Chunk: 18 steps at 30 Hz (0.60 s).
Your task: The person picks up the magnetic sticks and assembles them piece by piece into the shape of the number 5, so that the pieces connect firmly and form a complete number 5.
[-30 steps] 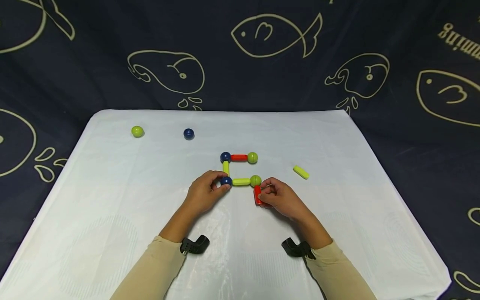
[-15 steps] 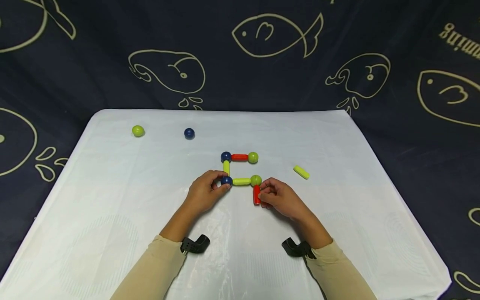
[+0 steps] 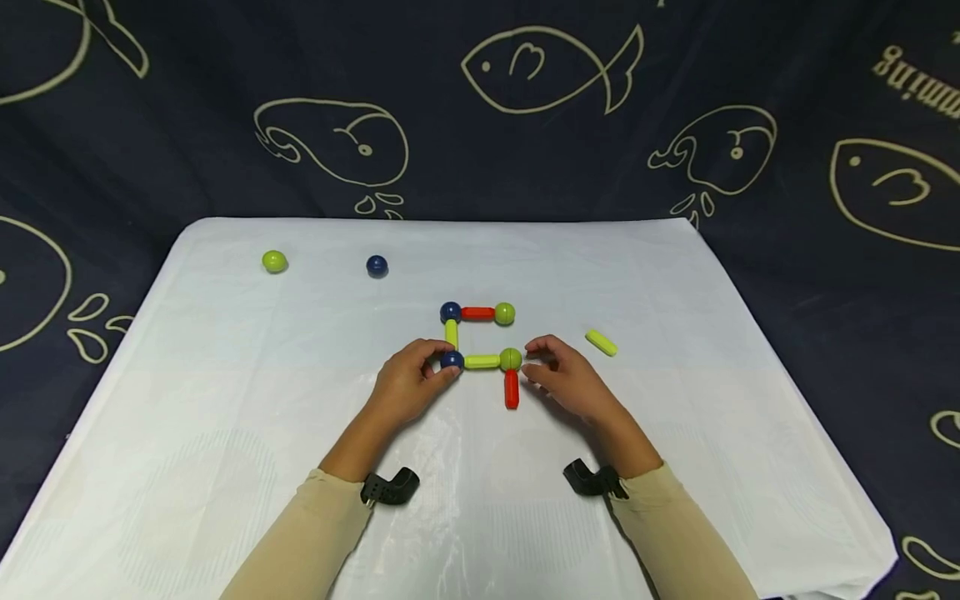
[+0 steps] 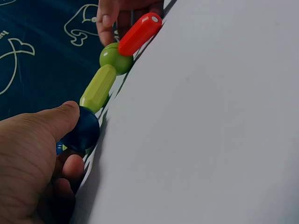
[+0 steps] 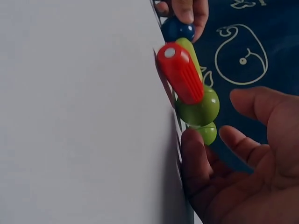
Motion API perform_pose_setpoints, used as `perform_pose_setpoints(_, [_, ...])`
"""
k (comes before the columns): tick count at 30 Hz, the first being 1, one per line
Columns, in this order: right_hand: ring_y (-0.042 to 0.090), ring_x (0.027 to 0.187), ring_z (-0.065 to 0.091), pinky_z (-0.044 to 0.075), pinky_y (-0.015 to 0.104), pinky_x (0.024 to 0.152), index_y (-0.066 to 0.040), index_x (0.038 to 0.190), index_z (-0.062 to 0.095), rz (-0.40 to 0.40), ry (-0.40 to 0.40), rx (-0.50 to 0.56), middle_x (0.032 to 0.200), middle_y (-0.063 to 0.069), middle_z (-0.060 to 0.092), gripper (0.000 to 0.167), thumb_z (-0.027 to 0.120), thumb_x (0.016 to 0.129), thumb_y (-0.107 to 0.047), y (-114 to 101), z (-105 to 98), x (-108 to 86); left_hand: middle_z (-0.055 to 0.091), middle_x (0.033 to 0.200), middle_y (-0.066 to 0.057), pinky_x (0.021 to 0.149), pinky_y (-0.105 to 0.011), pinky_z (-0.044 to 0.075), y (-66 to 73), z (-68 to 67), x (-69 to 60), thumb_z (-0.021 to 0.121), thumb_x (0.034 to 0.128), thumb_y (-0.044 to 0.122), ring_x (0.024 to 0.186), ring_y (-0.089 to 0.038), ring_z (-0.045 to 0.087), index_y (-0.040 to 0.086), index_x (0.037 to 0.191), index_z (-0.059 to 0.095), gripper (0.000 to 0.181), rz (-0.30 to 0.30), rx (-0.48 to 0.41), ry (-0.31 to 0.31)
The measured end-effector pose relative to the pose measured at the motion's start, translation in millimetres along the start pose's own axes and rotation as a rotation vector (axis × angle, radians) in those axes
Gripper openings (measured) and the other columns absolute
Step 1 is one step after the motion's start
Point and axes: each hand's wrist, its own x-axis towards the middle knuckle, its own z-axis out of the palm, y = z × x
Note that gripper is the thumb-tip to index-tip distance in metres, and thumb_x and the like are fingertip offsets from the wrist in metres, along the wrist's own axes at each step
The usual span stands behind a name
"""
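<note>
My left hand [image 3: 408, 382] pinches the near blue ball [image 3: 452, 360] between thumb and fingers. From that ball a yellow-green rod [image 3: 482, 362] runs right to a green ball [image 3: 511, 359]. A red rod [image 3: 512, 390] is joined to the green ball and points toward me; its tip shows a silvery dot in both wrist views. Another yellow rod [image 3: 451, 333] leads up to the far blue ball [image 3: 450, 312], then a second red rod [image 3: 477, 313] and green ball [image 3: 505, 313]. My right hand [image 3: 570, 379] sits just right of the near green ball, fingers spread, holding nothing.
A loose yellow rod [image 3: 602, 342] lies beyond my right hand. Farther back on the left are a loose green ball [image 3: 274, 262] and a loose blue ball [image 3: 377, 266]. A white cloth [image 3: 225, 500] covers the table, with a dark fish-patterned cloth [image 3: 525, 175] behind.
My right hand has let go of the near red rod and drawn slightly away to the right. That rod now stands straighter toward me. My left hand keeps its place on the blue ball.
</note>
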Motion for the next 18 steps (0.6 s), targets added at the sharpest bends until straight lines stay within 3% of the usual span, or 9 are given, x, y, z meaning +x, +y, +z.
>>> perform_pose_setpoints(8, [0.023,0.086,0.059,0.052,0.035,0.074,-0.008,0.128,0.060,-0.038,-0.123,-0.067,0.119,0.009,0.062,0.035,0.068,0.095,-0.017,1.8,-1.5,21.3,0.056,0.084,0.001,0.060,-0.032,0.043,-0.4,1.2,-0.9,0.074,0.0913,0.025,0.071,-0.014,0.051,0.015,0.118,0.069,0.029,-0.018,-0.003,-0.007])
perform_pose_setpoints(18, [0.023,0.082,0.055,0.049,0.033,0.070,-0.010,0.119,0.066,-0.010,-0.122,-0.030,0.108,0.008,0.063,0.026,0.068,0.093,-0.014,4.4,0.6,29.1,0.056,0.085,0.000,0.061,-0.032,0.043,-0.7,0.0,-0.3,0.074,0.0917,0.025,0.071,-0.014,0.051,0.014,0.118,0.068,0.030,-0.007,0.007,-0.006])
